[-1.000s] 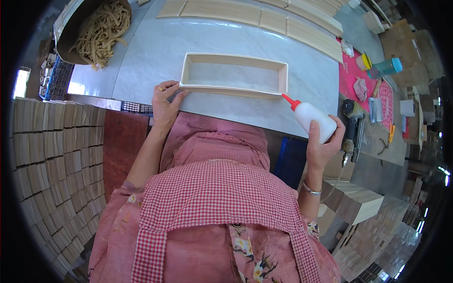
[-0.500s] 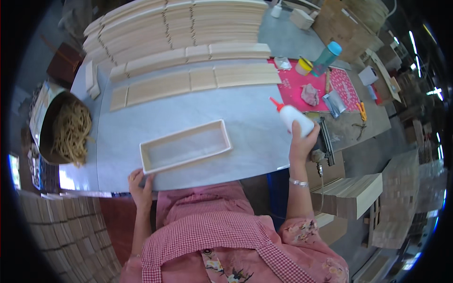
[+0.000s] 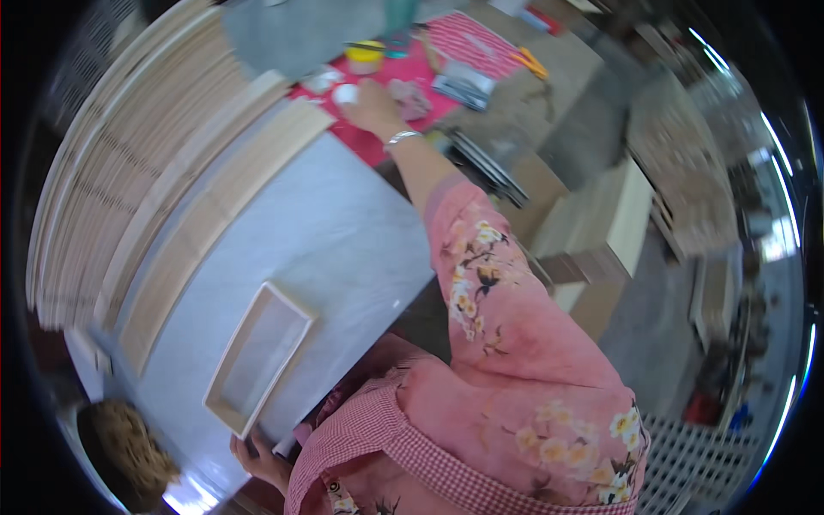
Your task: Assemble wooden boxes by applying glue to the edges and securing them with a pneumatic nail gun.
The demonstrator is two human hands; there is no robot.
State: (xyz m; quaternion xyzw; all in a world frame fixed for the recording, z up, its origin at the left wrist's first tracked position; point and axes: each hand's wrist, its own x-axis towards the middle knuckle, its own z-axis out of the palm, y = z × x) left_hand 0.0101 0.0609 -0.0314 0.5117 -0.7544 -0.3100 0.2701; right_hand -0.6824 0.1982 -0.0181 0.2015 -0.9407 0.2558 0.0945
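Note:
My right hand [image 3: 375, 112] reaches over the pink mat [image 3: 442, 51] with its fingers closed round a white squeeze bottle [image 3: 346, 93]. Only a round white part of that bottle shows, and its red nozzle is out of sight. A pinkish crumpled cloth [image 3: 410, 100] lies right beside the hand. My left hand [image 3: 262, 459] is at the table's near edge, fingers apart, by the lower corner of a long rectangular wooden frame [image 3: 296, 365]. Whether its fingertips touch the frame is unclear. The frame sits on the pale grey table [image 3: 343, 223].
Wooden slat panels [image 3: 219, 202] lie beyond the frame, with a tall stack [image 3: 112, 163] behind. A yellow tub [image 3: 364, 58], a silvery packet [image 3: 463, 84] and an orange-handled cutter [image 3: 530, 62] are near the mat. A bin of beige strips [image 3: 129, 451] stands lower left.
The view has swung right and tilted. My right hand has carried the white bottle from the table's front right out to the pink mat. My left hand stays near the frame's corner.

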